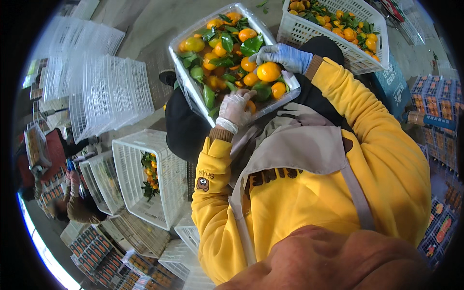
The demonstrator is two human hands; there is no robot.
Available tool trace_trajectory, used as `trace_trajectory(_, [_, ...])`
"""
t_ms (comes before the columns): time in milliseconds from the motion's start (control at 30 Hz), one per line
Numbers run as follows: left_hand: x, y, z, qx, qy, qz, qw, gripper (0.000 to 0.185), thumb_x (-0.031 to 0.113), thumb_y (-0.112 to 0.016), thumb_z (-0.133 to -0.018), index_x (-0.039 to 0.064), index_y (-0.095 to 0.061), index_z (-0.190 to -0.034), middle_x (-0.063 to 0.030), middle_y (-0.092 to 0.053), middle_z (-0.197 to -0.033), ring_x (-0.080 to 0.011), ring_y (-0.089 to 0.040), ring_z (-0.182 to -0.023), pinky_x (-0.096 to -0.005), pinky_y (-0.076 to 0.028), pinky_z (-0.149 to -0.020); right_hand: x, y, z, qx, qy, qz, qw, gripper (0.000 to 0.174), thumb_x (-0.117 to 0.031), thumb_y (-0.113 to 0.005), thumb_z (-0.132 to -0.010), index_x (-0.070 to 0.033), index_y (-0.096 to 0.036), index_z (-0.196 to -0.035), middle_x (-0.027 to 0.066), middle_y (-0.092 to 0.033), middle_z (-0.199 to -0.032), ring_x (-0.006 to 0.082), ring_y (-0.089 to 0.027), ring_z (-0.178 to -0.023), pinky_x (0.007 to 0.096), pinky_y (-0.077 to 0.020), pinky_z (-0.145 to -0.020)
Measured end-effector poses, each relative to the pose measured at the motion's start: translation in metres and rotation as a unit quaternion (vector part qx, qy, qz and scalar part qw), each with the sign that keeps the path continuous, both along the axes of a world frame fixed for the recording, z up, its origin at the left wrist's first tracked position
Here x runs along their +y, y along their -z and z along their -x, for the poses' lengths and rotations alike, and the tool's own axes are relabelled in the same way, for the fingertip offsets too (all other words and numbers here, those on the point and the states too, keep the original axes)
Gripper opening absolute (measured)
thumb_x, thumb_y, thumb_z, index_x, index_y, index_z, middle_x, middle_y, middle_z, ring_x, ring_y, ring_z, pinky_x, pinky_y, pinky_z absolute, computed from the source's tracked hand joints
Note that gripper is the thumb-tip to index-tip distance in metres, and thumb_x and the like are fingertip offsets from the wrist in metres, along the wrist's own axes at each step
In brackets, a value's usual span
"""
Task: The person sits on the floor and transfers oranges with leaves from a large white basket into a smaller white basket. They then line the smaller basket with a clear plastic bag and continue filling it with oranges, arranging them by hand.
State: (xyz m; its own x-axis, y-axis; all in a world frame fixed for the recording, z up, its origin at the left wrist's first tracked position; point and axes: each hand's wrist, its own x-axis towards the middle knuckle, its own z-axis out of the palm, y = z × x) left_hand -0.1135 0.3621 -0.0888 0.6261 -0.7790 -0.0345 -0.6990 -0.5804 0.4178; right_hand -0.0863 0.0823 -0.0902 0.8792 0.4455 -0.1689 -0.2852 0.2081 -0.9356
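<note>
A white foam box (185, 84) lined with clear plastic rests tilted across my lap, filled with orange mandarins (216, 82) and green leaves (227, 42). My right hand (282, 56), in a blue-and-grey work glove, reaches over the box's right side. Its fingers curl around a large bright mandarin (268, 71). At the near edge, my left hand (236, 106) wears a thin clear plastic glove. Its fingertips dip among the leaves and fruit, beside a partly covered mandarin (250, 106). Whether those fingers grip anything is hidden.
A white slotted crate (331, 47) of leafy mandarins stands at the upper right. Left of me, another crate (152, 145) lies on its side with fruit showing inside. Nested crates (108, 94) are piled beyond it. Co-workers (81, 206) and stacked fruit packs (90, 250) appear far left.
</note>
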Motion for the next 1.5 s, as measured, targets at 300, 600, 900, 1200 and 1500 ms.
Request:
trace_trajectory(300, [-0.040,0.030,-0.024,0.168,-0.125,-0.137,0.968,0.041,0.037,-0.064,-0.090,0.020,-0.066,-0.127,-0.0153,-0.071,-0.108,-0.0349,-0.066,-0.104,-0.0441,-0.052,-0.091,0.016,0.003,0.009,-0.013,-0.105,0.379,0.919,0.040,-0.039,-0.060,-0.095,-0.007,-0.068,-0.117,0.0144,-0.072,-0.106,0.0271,-0.069,-0.096,0.0393,-0.0519,-0.092])
trace_trajectory(600, [-0.038,0.056,-0.029,0.181,-0.058,-0.112,0.975,0.043,0.023,-0.063,-0.084,0.014,-0.065,-0.126,-0.0178,-0.066,-0.124,-0.0363,-0.064,-0.112,-0.0421,-0.051,-0.097,0.047,0.018,-0.001,-0.235,-0.229,0.628,0.705,0.030,-0.022,-0.061,-0.086,-0.005,-0.075,-0.106,0.0149,-0.074,-0.104,0.0323,-0.070,-0.097,0.0446,-0.0533,-0.087])
trace_trajectory(900, [-0.038,0.042,-0.023,0.195,-0.029,-0.089,0.976,0.041,0.020,-0.064,-0.082,0.013,-0.066,-0.122,-0.0216,-0.070,-0.105,-0.0395,-0.065,-0.104,-0.0455,-0.051,-0.091,0.060,-0.003,-0.006,-0.218,-0.259,0.666,0.665,0.048,-0.015,-0.065,-0.083,-0.008,-0.062,-0.131,0.0142,-0.070,-0.113,0.0322,-0.071,-0.097,0.0430,-0.0553,-0.082])
trace_trajectory(1200, [-0.021,0.034,-0.011,0.105,-0.004,-0.014,0.994,0.028,0.019,-0.068,-0.081,0.011,-0.073,-0.107,-0.0212,-0.070,-0.090,-0.0404,-0.063,-0.087,-0.0466,-0.052,-0.081,0.091,0.037,-0.011,-0.170,-0.408,0.596,0.670,0.032,-0.018,-0.065,-0.078,-0.009,-0.074,-0.108,0.0141,-0.073,-0.104,0.0333,-0.071,-0.094,0.0444,-0.0550,-0.081])
trace_trajectory(1500, [-0.024,0.040,-0.005,0.064,-0.012,-0.001,0.998,0.028,0.023,-0.067,-0.081,0.013,-0.075,-0.106,-0.0141,-0.073,-0.091,-0.0385,-0.064,-0.087,-0.0456,-0.053,-0.082,0.079,0.022,-0.024,-0.244,-0.252,0.656,0.668,0.036,-0.016,-0.063,-0.080,-0.008,-0.070,-0.115,0.0150,-0.073,-0.096,0.0348,-0.071,-0.087,0.0450,-0.0557,-0.073])
